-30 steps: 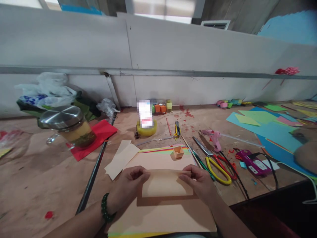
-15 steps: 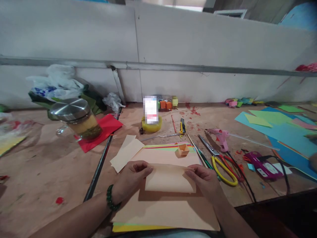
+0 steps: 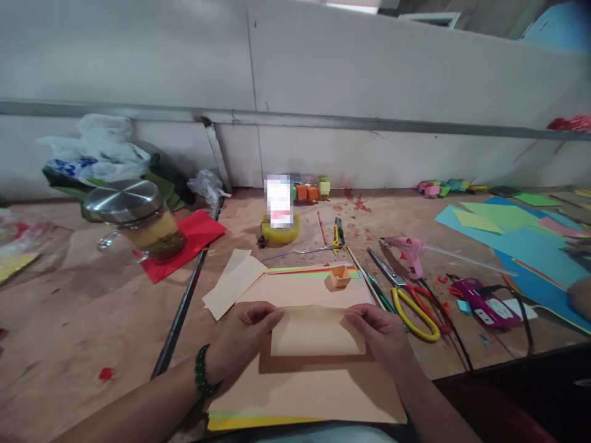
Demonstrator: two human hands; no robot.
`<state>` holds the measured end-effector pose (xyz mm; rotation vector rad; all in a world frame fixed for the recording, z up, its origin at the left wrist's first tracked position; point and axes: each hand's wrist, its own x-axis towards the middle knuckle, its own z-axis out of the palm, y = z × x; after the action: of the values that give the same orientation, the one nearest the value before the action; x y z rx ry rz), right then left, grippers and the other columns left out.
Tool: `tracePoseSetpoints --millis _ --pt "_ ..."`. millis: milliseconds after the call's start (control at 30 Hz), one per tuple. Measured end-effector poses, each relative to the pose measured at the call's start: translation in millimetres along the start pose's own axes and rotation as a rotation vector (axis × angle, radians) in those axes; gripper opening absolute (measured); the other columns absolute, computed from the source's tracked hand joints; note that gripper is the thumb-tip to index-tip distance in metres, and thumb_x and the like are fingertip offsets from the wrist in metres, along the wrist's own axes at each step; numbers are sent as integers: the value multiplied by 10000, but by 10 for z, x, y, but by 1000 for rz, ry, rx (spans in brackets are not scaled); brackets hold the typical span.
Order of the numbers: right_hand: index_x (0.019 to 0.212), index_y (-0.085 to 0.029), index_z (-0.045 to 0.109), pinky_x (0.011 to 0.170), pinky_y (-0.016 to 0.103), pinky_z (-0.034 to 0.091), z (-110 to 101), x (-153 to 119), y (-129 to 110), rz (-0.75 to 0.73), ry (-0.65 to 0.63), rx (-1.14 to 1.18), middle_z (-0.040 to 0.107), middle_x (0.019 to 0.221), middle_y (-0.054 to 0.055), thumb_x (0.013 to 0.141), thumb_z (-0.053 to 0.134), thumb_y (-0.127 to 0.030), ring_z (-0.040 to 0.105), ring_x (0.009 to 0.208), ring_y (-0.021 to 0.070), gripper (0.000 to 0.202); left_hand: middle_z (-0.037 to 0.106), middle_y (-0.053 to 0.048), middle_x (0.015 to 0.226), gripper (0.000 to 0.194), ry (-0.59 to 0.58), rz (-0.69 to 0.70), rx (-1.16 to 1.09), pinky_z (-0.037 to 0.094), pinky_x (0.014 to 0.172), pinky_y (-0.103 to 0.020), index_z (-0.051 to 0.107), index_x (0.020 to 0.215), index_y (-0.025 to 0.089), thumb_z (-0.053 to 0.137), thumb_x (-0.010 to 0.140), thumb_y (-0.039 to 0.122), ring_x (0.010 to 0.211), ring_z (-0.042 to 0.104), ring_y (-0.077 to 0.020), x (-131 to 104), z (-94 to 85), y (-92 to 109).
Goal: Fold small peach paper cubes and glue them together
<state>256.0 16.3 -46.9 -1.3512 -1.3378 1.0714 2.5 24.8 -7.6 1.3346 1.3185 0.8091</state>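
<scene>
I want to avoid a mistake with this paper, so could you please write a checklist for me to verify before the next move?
1. Left hand grips the held paper: ok.
2. Right hand grips its other end: ok.
3. Small paper box apart from both hands: ok.
4. Paper stack neatly aligned: not ok, coloured edges stick out.
5. Scissors untouched by the hands: ok.
6. Yellow cutter blade fully retracted: cannot tell.
</scene>
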Motion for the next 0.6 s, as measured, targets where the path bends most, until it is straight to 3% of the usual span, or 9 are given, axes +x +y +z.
tracePoseSetpoints --millis 167,600 --pt "667 -154 700 493 235 419 23 22 -60 -1 33 36 629 595 35 667 709 -597 525 544 139 443 494 21 487 397 11 16 81 345 485 -219 567 498 173 566 697 516 518 428 -123 -24 6 31" --pt "625 -150 678 483 219 405 43 32 -133 40 61 124 616 564 20 635 739 -558 510 521 119 413 504 14 465 446 -40 13 135 361 464 -215 561 463 184 566 682 573 495 418 -130 -22 9 84"
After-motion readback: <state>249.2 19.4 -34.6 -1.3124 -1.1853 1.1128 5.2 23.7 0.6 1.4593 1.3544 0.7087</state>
